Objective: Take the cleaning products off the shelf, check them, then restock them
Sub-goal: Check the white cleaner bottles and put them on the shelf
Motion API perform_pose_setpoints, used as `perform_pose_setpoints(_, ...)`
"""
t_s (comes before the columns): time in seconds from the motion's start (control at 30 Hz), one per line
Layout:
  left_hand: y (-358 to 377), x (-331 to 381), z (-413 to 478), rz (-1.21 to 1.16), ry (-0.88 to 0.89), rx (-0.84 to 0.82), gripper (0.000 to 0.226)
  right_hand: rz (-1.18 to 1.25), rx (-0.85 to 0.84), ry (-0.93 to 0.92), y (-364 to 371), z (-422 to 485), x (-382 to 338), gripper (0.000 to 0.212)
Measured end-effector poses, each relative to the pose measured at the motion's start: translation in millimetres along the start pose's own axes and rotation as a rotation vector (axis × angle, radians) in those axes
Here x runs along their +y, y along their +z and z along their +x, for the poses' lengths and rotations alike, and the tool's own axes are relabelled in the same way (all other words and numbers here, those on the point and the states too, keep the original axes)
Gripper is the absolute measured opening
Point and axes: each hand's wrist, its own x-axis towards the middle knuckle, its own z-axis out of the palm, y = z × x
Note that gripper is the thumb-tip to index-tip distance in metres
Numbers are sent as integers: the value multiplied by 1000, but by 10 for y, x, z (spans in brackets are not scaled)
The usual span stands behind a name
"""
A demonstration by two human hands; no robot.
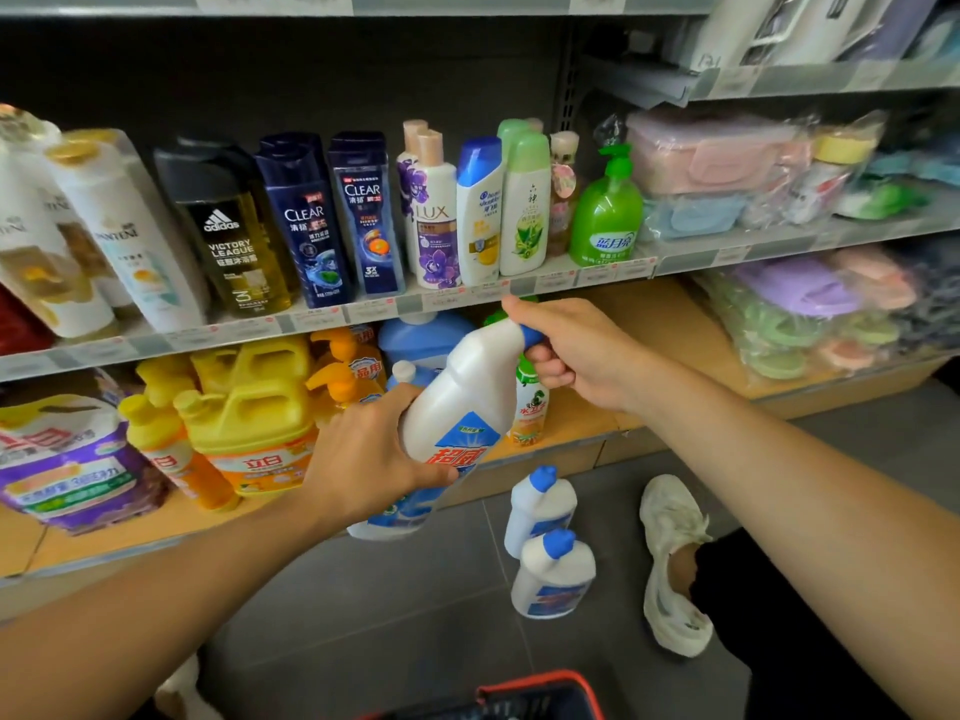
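Cleaner bottle (pixel 457 407): under check, my left hand (pixel 374 454) gripping its body, right hand (pixel 566 350) clamped on its blue cap (pixel 531 336). Two floor bottles (pixel 540 506): off shelf (pixel 670 330), restocking pending, I judge.

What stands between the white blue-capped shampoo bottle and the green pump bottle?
Head view: a white bottle with a pale green cap, plus a pinkish bottle behind.
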Motion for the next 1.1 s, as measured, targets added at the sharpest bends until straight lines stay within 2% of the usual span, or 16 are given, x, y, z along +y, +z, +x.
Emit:
perform_pose_setpoints(0.1,45,-8,-13,32,22,1,75,-44,-16,32,-64,19,31,35)
perform_pose_setpoints(0.17,48,-33,7,-26,10,-36,76,-40,-4,-11,-61,27,54,31)
perform_pose_setpoints(0.3,26,-65,52,-279,-38,-169,68,-18,2,-157,-40,34,75,29)
perform_pose_setpoints(0.4,11,-55,80,-501,-60,-264,56,24,-78,-216,-81,15,50,20)
perform_pose_setpoints(0.47,-7,-21,96,-598,-69,-319,47,26,-122,-264,-105,9,34,14)
perform_pose_setpoints(0.57,-27,24,116,-700,-90,-376,43,-39,-86,-361,-141,-2,14,13)
perform_pose_setpoints(0.87,-16,148,126,-827,-163,-438,42,156,-26,-366,-260,-18,-17,36)
perform_pose_setpoints(1.1,-45,175,159,-822,-154,-385,43,233,-95,-353,-307,-47,-95,30)
